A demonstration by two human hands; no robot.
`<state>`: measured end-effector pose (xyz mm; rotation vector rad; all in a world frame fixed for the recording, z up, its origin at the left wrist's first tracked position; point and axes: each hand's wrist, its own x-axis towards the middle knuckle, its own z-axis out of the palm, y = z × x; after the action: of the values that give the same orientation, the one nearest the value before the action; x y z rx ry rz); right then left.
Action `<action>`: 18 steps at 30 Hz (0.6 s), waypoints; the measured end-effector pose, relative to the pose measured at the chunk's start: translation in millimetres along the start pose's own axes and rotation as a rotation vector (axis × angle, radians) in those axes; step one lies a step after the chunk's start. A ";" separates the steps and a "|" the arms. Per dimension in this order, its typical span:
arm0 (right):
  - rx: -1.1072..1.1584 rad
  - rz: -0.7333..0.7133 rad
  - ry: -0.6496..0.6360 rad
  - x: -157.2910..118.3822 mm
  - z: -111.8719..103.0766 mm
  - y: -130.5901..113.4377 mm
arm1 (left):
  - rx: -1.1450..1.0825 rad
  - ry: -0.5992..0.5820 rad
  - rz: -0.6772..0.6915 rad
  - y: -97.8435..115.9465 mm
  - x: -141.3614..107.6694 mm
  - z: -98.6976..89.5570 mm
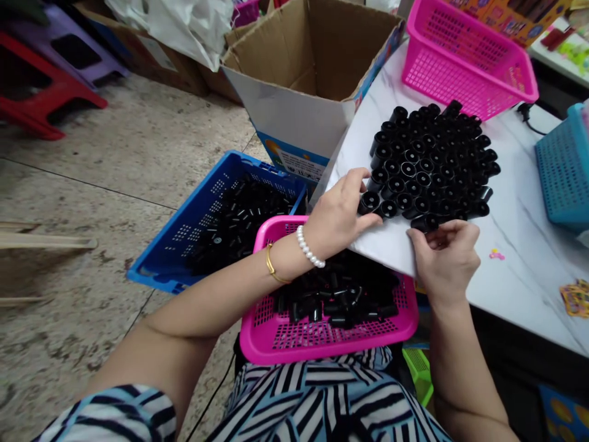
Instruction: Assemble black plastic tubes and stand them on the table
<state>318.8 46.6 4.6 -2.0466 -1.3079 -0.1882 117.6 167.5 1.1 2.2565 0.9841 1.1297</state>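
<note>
Many short black plastic tubes [423, 162], looking like caps with round open tops, stand packed upright on the white marbled table [529, 202]. My left hand [338, 212] rests at the near left corner of this cluster, thumb and forefinger apart on either side of a corner tube. At the front edge, my right hand [446, 258] has its thumb and curled fingers round a black tube [425, 223] next to the others. Its inner fingertips are partly hidden. On my lap, under my left forearm, sits a pink basket [322, 344] with loose black tubes [340, 304] lying in it.
A blue crate [161, 258] with more black pieces stands on the floor at left, beside a tall open cardboard box [294, 116]. Behind the cluster is another pink basket [464, 67]; a teal basket [561, 172] is at right. Stools [50, 86] stand far left.
</note>
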 end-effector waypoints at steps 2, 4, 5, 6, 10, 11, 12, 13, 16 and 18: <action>-0.011 -0.004 -0.009 1.8 1.9 0.2 | -0.001 0.017 -0.011 2.6 5.2 6.7; -0.026 -0.005 -0.008 4.4 3.6 0.0 | 0.023 0.037 -0.034 4.9 8.8 12.3; -0.027 -0.005 -0.005 5.3 3.7 -0.7 | 0.029 0.047 -0.044 5.8 9.9 13.9; -0.020 -0.007 -0.003 5.1 2.8 -1.8 | 0.023 0.057 -0.048 6.5 9.8 14.0; 0.110 -0.060 0.026 -17.8 -11.6 -5.4 | -0.102 0.079 -0.008 4.2 -12.3 -5.6; 0.143 -0.102 0.040 -29.7 -16.4 -3.9 | -0.132 0.080 -0.003 2.1 -25.2 -15.4; 0.158 -0.165 0.033 -43.0 -20.6 -0.8 | -0.147 0.076 -0.007 -0.4 -40.9 -26.3; 0.154 -0.249 -0.007 -56.9 -23.6 3.9 | -0.147 0.058 -0.023 -3.2 -59.0 -37.6; 0.085 -0.489 -0.325 -95.1 -20.7 23.9 | -0.074 -0.187 -0.099 -10.0 -121.3 -66.7; 0.029 -0.538 -0.583 -112.2 -10.9 36.3 | 0.018 -0.489 -0.108 -10.6 -161.4 -76.5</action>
<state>298.0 -52.8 -56.3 -1.7369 -2.1915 0.2088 -16.2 57.6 -43.9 2.2993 0.8958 0.4838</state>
